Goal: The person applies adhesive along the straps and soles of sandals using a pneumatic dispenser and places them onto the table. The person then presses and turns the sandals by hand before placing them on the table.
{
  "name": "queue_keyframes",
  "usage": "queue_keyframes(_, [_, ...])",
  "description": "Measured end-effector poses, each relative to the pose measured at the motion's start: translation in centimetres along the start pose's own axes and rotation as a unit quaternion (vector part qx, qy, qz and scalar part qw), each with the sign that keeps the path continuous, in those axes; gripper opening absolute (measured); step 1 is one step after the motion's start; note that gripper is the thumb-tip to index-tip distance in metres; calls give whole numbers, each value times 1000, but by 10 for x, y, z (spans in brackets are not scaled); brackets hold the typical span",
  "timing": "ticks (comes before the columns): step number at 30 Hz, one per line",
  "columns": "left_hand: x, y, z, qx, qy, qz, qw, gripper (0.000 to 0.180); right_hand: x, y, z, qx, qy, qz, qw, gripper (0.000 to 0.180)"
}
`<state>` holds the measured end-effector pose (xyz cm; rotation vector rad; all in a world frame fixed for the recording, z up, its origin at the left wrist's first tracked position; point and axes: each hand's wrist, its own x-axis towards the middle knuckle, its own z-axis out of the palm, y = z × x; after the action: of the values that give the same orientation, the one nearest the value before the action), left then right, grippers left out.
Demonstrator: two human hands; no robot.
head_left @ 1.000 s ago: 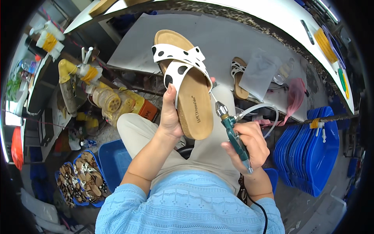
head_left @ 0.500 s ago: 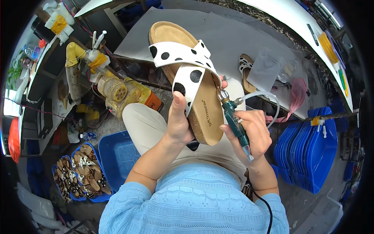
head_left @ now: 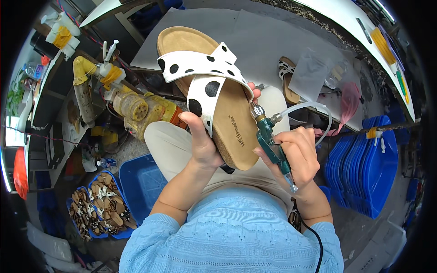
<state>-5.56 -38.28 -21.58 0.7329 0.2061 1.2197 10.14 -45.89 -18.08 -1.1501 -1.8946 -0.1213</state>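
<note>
A sandal [head_left: 233,111] with a tan footbed, cork sole and white straps with black dots is held up over my lap, its far end tilted left. My left hand [head_left: 203,148] grips it from below and the left, thumb along the near side. Fingertips show past its right edge. In my right hand [head_left: 299,154] is a small green spray gun [head_left: 271,148] with a metal nozzle, its tip close to the footbed's right edge by the strap. Whether it touches, I cannot tell. A clear hose [head_left: 307,104] runs from its side.
A similar sandal [head_left: 287,82] lies beside a clear plastic bag [head_left: 309,77] on the grey-covered bench [head_left: 259,38]. Stacked blue bins [head_left: 359,168] stand right; sandal-filled bins [head_left: 102,200] and another blue bin [head_left: 143,182] stand left. A yellow-stained machine [head_left: 136,107] is at far left.
The sandal has swung a little to the left at its far end. The spray gun has shifted slightly with it, its nozzle still near the strap. Both hands keep their hold.
</note>
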Motion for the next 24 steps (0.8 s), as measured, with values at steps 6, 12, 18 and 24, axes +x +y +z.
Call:
queue_keyframes(6, [1, -1, 1, -5, 2, 1, 1000, 118, -4, 0, -4, -5, -1, -1, 1000, 35])
queue_keyframes(12, [2, -1, 3, 13, 17, 2, 1000, 121, -6, 1, -7, 9, -8, -3, 1000, 34])
queue_keyframes(18, [0, 3, -5, 2, 17, 1, 1000, 125, -10, 1, -10, 52, -11, 22, 998, 31])
queue_keyframes(24, [-5, 1, -18, -106, 22, -45, 993, 117, -13, 5, -16, 145, -15, 107, 983, 30])
